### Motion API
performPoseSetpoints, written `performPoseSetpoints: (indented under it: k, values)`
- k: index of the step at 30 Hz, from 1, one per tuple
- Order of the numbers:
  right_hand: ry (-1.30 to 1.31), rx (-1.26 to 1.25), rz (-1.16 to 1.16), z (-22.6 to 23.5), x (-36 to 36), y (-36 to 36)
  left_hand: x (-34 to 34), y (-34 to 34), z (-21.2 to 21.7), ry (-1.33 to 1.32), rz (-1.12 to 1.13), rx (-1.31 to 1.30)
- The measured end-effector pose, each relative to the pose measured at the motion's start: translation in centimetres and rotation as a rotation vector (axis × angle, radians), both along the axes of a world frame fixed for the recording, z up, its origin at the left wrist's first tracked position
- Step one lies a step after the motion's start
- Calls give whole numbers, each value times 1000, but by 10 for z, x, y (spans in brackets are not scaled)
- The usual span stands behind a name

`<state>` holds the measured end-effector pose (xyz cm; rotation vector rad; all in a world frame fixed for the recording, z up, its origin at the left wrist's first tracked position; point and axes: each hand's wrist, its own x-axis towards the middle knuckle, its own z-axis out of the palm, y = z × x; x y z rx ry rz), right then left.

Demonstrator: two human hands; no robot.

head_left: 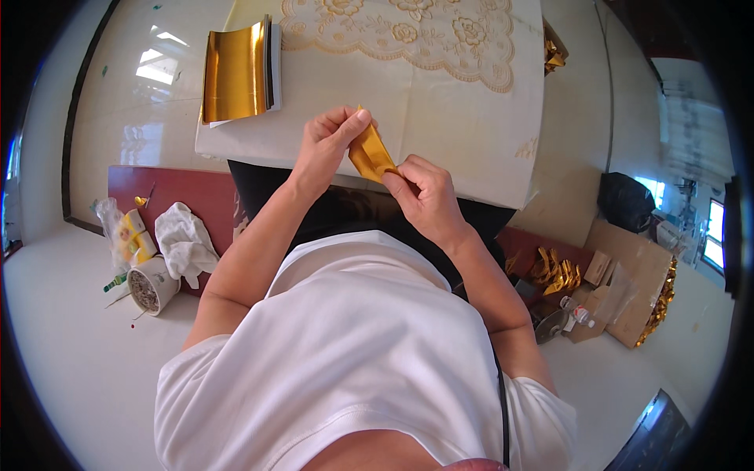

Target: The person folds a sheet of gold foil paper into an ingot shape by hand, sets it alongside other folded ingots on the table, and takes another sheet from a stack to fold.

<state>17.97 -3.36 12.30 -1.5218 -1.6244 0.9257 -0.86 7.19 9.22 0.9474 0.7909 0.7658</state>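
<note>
Over the near edge of the cloth-covered table (463,133), my hands hold a piece of gold paper (367,153), folded into a narrow boat-like shape. My left hand (328,145) pinches its upper end between thumb and fingers. At the lower end my right hand (426,196) grips it, thumb pressed against the fold and fingers curled behind. A stack of shiny gold paper sheets (236,72) lies at the table's left side, with white and dark layers showing along its right edge.
An embroidered lace cloth (404,33) covers the far part of the table. At left, a dark red bench (177,179) bears a white cloth (184,239) and a white bucket (157,284). Folded gold pieces (556,273) and a cardboard box (640,282) are at right, near a black bag (626,202).
</note>
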Motion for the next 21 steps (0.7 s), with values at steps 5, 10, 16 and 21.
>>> performPoseSetpoints:
  k: [5,10,16,21]
  values:
    - [154,-41,-19,1,3,0,18,0,7,33,74,-73]
    - [280,-199,-53,2,7,-5,18,8,10,83,68,-37]
    - [337,-176,-88,3,7,-8,21,22,10,72,64,-37]
    - [372,-192,-121,2,9,-11,29,24,9,-43,104,-203]
